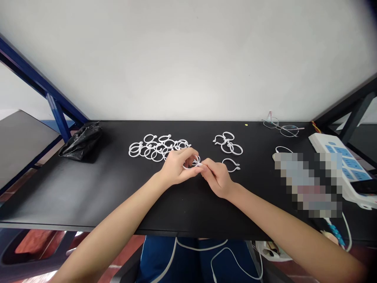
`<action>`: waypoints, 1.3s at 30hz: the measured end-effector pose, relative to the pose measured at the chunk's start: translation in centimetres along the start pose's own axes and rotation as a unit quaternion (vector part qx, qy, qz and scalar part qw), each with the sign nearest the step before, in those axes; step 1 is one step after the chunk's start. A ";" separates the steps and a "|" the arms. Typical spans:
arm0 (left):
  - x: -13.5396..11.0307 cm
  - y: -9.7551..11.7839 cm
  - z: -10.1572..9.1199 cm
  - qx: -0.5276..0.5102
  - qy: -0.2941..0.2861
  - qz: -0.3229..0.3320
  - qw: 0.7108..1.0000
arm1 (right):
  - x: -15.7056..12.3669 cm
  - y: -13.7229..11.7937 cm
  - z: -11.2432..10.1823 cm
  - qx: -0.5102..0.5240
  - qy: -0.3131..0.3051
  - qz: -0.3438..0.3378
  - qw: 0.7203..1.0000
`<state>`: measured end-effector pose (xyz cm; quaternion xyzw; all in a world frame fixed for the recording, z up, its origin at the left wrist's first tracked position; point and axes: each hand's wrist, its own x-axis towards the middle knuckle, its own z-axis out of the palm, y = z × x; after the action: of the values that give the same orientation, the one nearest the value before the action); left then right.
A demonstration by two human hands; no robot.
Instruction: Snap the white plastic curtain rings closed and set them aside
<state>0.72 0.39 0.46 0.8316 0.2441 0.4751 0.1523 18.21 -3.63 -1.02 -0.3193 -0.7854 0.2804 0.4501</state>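
A white ring (198, 163) is held up over the middle of the desk (188, 210), between the two hands. The left hand (180, 166) curls around it, its grip pinching the ring between thumb and fingers; the right hand (217, 179) has its grip pressed together at the ring's knobbed end. Just behind the left hand lies a loose pile of similar rings (159, 148); behind the right, a smaller cluster (228, 146) and one single ring (237, 168), its ends apart. Farther right, a pixelated object (306, 184) hides any writing; any marking on the blue-panelled power strip (319, 138) is too small to read.
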 end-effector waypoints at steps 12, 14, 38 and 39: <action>0.5 -2.9 -0.9 0.238 -0.033 -0.075 0.968 | 1.2 0.0 -1.1 -0.160 0.078 0.098 0.979; 0.3 -3.4 -0.7 0.253 -0.054 -0.079 0.963 | 1.5 0.3 -1.5 -0.209 0.055 0.135 0.967; 0.7 -2.5 -1.1 0.249 -0.038 -0.075 0.965 | 1.5 -0.7 -2.9 -0.441 -0.093 0.182 0.874; 0.8 -2.4 -1.2 0.246 -0.036 -0.074 0.966 | 1.5 -0.7 -2.8 -0.439 -0.098 0.183 0.874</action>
<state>-0.59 2.82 0.45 0.8395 0.4087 0.3577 -0.0138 19.94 -2.48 1.51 -0.5928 -0.7955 0.0139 0.1249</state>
